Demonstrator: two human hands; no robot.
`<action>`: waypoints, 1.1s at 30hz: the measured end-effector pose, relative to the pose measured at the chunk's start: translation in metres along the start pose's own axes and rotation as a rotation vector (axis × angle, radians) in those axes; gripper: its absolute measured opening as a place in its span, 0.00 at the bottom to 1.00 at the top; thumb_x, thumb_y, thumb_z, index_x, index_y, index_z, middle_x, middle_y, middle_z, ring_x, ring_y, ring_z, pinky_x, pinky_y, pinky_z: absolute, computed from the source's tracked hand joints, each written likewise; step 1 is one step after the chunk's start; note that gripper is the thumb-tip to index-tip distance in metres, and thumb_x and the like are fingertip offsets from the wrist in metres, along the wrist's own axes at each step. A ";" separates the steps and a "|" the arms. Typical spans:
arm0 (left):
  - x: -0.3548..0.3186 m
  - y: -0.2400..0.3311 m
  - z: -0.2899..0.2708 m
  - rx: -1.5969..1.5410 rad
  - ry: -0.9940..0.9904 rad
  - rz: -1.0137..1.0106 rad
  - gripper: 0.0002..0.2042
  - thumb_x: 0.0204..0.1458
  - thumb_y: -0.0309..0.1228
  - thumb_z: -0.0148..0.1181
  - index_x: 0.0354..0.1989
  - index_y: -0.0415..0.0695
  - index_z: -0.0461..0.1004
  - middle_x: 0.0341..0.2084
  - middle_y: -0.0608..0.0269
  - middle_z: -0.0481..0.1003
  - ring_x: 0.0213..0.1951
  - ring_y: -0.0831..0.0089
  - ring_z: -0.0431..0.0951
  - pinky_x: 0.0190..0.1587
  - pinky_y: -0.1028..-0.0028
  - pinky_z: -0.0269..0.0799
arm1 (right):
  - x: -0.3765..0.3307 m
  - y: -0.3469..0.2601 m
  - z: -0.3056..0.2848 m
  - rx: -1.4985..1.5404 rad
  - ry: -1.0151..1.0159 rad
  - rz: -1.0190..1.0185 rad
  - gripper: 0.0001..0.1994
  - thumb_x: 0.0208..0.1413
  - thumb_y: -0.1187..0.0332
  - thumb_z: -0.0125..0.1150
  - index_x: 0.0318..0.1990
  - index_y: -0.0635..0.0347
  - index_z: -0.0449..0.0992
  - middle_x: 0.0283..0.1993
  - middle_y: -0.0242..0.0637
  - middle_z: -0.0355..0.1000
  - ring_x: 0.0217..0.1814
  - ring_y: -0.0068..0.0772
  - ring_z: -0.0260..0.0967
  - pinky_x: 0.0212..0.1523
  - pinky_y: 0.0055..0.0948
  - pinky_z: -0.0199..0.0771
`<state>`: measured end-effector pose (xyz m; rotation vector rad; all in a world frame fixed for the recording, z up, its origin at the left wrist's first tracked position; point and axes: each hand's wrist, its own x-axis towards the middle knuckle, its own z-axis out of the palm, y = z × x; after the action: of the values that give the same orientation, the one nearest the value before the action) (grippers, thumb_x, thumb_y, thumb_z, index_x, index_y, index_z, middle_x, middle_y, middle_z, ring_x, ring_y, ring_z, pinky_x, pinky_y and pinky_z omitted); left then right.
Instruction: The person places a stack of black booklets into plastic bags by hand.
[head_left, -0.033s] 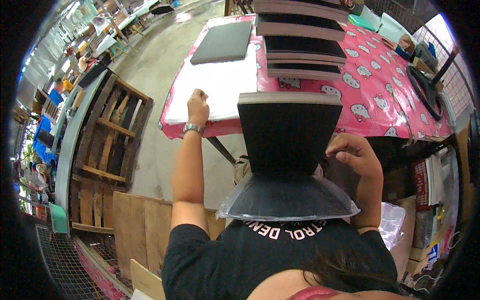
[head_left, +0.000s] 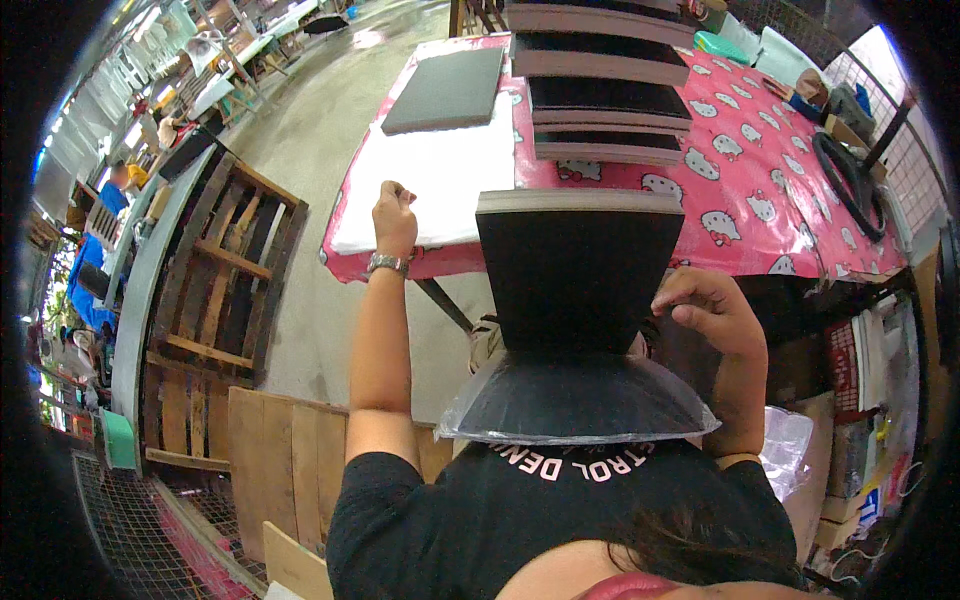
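A black rectangular block point(head_left: 575, 270) with a pale edge, perhaps a stack of sheets, stands before my body. Clear plastic film point(head_left: 580, 400) spreads over a dark surface at its lower end, against my shirt. My right hand point(head_left: 710, 308) is beside the block's right edge, fingers curled toward the thumb; what they pinch, if anything, is hidden. Over a white sheet point(head_left: 440, 170) on the table, my left hand point(head_left: 396, 215) is closed with its fingers bent, and I cannot make out anything in it. A dark grey flat slab point(head_left: 447, 90) lies on the sheet's far part.
Several black blocks with pale edges point(head_left: 605, 100) stand in a row on the table, which has a pink patterned cover point(head_left: 740, 190). A wooden pallet point(head_left: 225, 270) leans at the left. Boxes point(head_left: 850, 465) and a red crate point(head_left: 845, 370) are at the lower right.
The view has shifted very slightly. Both hands and the block keep the same places.
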<state>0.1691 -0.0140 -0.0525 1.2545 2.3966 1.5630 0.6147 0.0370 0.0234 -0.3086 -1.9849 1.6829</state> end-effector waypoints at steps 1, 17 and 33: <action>-0.002 -0.002 -0.007 0.097 -0.110 0.092 0.10 0.46 0.28 0.57 0.35 0.37 0.67 0.35 0.45 0.73 0.40 0.55 0.74 0.41 0.62 0.68 | 0.004 -0.003 0.001 -0.016 -0.012 -0.018 0.07 0.49 0.72 0.58 0.35 0.65 0.74 0.33 0.34 0.69 0.39 0.25 0.67 0.41 0.24 0.65; -0.001 -0.030 -0.009 0.392 -0.321 0.333 0.09 0.43 0.33 0.62 0.31 0.43 0.74 0.30 0.58 0.77 0.34 0.60 0.76 0.45 0.68 0.69 | 0.029 -0.018 0.009 -0.092 -0.162 -0.034 0.07 0.50 0.74 0.57 0.37 0.65 0.74 0.34 0.35 0.70 0.39 0.24 0.67 0.40 0.22 0.64; -0.096 0.145 -0.028 0.079 -0.129 0.422 0.07 0.48 0.19 0.46 0.36 0.40 0.63 0.20 0.48 0.70 0.24 0.51 0.74 0.25 0.61 0.67 | 0.042 -0.029 0.039 -0.453 0.117 -0.246 0.25 0.44 0.73 0.63 0.53 0.61 0.64 0.36 0.38 0.72 0.42 0.34 0.69 0.44 0.27 0.66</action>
<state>0.3104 -0.0696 0.0362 1.9130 2.2363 1.4203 0.5643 0.0186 0.0573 -0.2974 -2.1963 1.0330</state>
